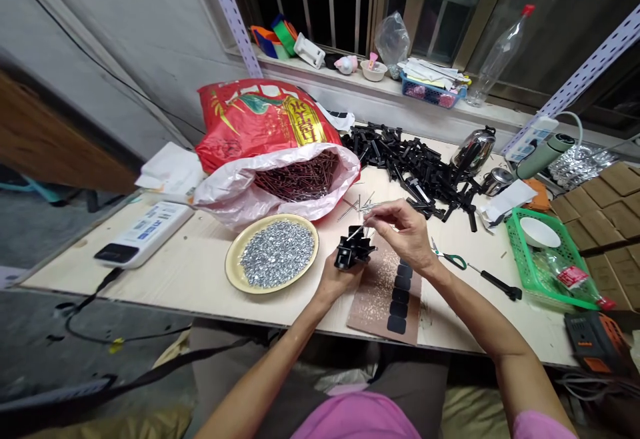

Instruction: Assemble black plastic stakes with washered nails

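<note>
My left hand [339,280] is closed around a bundle of black plastic parts [354,249], held above the front of the table. Over that bundle, my right hand [404,231] pinches a thin metal pin [356,232], its lower end at the black parts. Several loose metal pins [361,205] lie on the wood just behind. Under my hands is a brown board [373,305] with a row of black rounded pads [399,309]. To the left stands a yellow dish [231,277] filled with small silvery metal pieces [277,253].
A red sack [240,119] full of thin brownish rods [300,175] lies behind the dish. A heap of black plastic parts [400,159] covers the back. At right are scissors [453,259], a screwdriver-like black tool [497,283] and a green basket [520,272]. A white power bank-like box [145,235] sits left.
</note>
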`<control>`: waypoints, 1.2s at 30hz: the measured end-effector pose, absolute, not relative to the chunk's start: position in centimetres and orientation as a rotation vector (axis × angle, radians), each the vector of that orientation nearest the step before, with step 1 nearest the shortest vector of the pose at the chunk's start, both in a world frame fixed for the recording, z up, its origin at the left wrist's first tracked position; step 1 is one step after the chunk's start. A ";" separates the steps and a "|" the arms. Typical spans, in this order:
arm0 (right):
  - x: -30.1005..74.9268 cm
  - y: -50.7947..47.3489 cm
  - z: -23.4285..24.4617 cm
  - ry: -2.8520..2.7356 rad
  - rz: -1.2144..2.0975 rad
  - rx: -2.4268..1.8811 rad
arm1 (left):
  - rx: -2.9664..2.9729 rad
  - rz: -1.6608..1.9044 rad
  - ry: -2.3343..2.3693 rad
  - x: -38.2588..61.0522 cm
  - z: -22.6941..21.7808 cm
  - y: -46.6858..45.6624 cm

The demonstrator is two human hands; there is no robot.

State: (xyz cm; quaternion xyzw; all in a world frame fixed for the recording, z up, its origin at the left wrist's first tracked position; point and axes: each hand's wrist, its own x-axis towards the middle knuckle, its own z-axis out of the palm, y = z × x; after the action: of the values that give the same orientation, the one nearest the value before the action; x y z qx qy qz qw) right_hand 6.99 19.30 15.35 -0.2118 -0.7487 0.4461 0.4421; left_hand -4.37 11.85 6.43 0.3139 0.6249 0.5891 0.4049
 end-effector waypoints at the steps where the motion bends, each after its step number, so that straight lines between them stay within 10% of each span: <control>1: 7.0 19.2 15.1 -1.893 1.084 -0.539 | 0.826 1.477 1.574 -4.3 6.4 11.8; 9: 7.7 21.5 14.5 -2.263 0.800 -0.423 | 0.883 1.470 1.605 -4.8 6.4 11.8; 24: 8.5 27.4 10.0 -2.745 0.312 -1.516 | 0.739 1.500 1.647 -5.0 6.8 12.4; 36: 6.4 21.7 16.0 -1.840 1.241 -0.604 | 0.799 1.354 1.592 -4.8 7.3 13.1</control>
State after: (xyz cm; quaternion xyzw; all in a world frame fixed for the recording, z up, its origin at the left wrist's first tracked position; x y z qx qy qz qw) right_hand 6.39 21.66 15.99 -0.2396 -0.7303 0.4926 0.4082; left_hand -4.75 13.11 7.32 0.3212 0.6399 0.5445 0.4369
